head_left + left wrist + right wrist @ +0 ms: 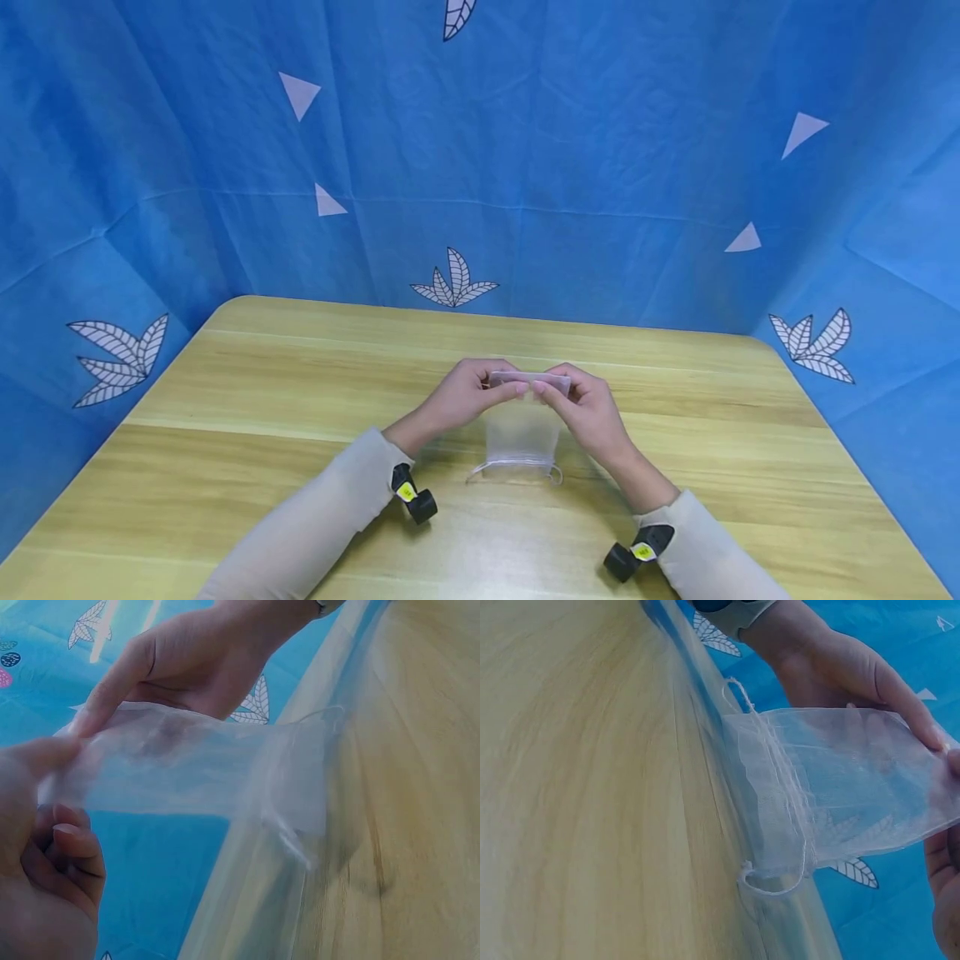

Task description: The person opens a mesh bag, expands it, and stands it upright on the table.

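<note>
A sheer white organza drawstring bag (pixel 522 433) hangs between both hands over the table. My left hand (pixel 467 392) pinches its upper edge on the left, thumb in front and fingers behind. On the other side my right hand (pixel 592 412) pinches the same edge, the two thumb tips close together. That edge is folded over in a narrow strip. Lower down, the white drawstring (pixel 784 776) crosses the bag near its mouth, with a loop sticking out at each side. Fingers of the left hand (pixel 840 671) show through the fabric in the right wrist view.
The wooden table (pixel 247 400) extends around the hands, with its rounded far edge against a blue curtain (pixel 525 150) printed with leaves and triangles. Black wrist cameras sit on the left cuff (pixel 375 467) and the right cuff (pixel 690 533).
</note>
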### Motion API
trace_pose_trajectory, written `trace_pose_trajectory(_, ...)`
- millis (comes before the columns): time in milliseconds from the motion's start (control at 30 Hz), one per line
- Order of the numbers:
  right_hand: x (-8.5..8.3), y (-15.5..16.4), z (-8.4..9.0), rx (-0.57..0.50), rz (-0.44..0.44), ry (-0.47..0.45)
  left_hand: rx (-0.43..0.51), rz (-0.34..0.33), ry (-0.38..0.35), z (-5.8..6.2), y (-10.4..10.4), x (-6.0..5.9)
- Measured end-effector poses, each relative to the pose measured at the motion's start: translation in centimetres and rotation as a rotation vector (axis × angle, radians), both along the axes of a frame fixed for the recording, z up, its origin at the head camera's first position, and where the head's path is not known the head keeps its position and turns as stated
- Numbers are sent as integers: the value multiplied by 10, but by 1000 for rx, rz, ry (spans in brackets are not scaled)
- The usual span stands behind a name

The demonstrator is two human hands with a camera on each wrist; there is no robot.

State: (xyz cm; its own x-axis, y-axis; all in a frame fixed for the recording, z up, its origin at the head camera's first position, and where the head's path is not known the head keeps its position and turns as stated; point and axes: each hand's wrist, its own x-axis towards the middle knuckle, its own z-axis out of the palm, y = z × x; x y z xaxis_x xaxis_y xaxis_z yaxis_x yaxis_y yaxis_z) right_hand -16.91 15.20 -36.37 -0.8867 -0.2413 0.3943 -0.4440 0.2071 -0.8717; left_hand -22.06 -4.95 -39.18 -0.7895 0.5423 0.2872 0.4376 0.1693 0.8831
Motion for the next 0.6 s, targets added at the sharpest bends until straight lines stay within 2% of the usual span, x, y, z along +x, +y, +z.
trace_pose_trajectory(300, 1, -1, 1, 17, 13, 17, 0, 15, 6, 1, 1, 2)
trace_pose_trajectory(600, -15, 8, -25, 24, 8, 26, 8, 24, -20, 2, 2, 3)
